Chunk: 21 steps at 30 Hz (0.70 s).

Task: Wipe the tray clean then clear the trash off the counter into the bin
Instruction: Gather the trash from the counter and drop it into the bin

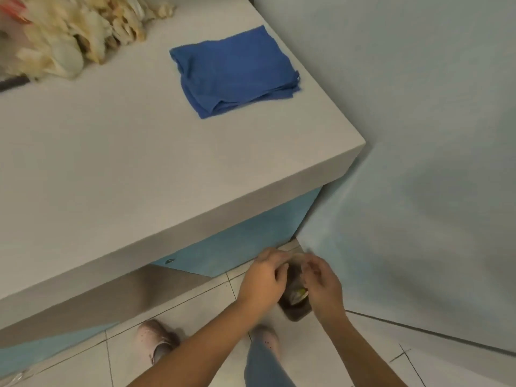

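Down on the floor by the counter's corner stands a small dark bin (295, 310) with a yellowish scrap (301, 294) inside. Both my hands hover right over its mouth. My left hand (262, 279) and my right hand (321, 283) have curled fingers that pinch a thin, clear plastic piece (293, 256) between them; it is blurred. A folded blue cloth (234, 71) lies on the grey counter (125, 152) near its right edge. No tray can be made out.
A heap of pale, papery scraps (69, 32) sits at the counter's far left, with a dark strip (14, 82) beside it. A pale blue wall (418, 135) closes the right side. My feet in pink shoes (156, 340) stand on white floor tiles.
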{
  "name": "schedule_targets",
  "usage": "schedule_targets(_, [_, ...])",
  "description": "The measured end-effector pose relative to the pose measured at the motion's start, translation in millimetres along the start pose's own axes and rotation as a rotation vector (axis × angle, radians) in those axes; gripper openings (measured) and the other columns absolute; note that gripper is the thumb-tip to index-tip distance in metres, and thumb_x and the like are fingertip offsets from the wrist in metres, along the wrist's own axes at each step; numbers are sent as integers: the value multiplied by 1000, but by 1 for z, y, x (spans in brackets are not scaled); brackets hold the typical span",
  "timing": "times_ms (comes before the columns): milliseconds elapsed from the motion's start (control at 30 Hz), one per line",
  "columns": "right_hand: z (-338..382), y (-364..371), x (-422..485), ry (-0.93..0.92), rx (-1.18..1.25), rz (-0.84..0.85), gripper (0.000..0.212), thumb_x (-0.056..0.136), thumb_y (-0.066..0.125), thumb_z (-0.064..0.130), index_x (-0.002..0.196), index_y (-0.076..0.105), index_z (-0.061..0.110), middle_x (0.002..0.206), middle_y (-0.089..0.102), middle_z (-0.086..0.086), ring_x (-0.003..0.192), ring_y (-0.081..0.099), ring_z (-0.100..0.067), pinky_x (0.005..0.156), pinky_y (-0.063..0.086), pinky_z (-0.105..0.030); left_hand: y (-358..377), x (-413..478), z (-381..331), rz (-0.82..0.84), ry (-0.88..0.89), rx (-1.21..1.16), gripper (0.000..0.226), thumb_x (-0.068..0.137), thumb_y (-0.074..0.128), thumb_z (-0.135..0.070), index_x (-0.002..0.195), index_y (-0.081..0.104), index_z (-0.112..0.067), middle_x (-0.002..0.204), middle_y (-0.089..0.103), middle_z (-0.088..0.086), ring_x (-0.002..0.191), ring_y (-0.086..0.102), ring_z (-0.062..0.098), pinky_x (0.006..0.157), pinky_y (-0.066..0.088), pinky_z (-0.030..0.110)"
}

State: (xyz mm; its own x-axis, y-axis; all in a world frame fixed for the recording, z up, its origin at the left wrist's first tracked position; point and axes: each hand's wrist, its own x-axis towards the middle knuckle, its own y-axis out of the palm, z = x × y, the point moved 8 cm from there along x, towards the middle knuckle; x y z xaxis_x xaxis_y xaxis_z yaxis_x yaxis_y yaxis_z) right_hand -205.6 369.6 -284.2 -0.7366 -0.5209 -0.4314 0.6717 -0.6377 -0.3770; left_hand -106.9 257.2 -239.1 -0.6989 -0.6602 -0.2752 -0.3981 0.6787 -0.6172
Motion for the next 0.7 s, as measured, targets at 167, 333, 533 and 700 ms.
schedule_targets(167, [165, -2, -49, -266, 220, 31, 8, 91, 58, 21, 90, 66, 24, 79, 68, 9, 69, 61, -2, 65, 48, -12, -140, -33, -65, -331, 79, -295, 20, 92, 52, -17, 107, 65, -20, 94, 66, -11, 84, 61, 3, 78, 48, 12])
schedule_targets(333, [300, 52, -78, -497, 308, 207, 13, 90, 56, 10, 88, 66, 18, 71, 67, 2, 60, 59, -5, 58, 49, -16, -249, -49, -82, -306, -40, -600, 18, 93, 54, -16, 98, 64, -31, 78, 71, 2, 67, 67, 11, 71, 56, 27])
schedule_targets(533, [410, 153, -76, -637, 199, 332, 17, 92, 55, 12, 97, 65, 26, 81, 65, 2, 63, 59, -8, 61, 48, -19, -397, -46, -23, -473, -122, -542, 14, 93, 53, -17, 98, 65, -22, 84, 72, 2, 67, 66, 12, 64, 51, 25])
schedule_targets(700, [478, 246, -57, -755, -27, 279, 10, 88, 63, 24, 98, 63, 27, 84, 61, 5, 68, 58, -13, 63, 47, -21, -517, -43, 77, -661, -249, -375, 11, 90, 56, -19, 88, 66, -22, 86, 70, 3, 72, 64, 17, 66, 47, 28])
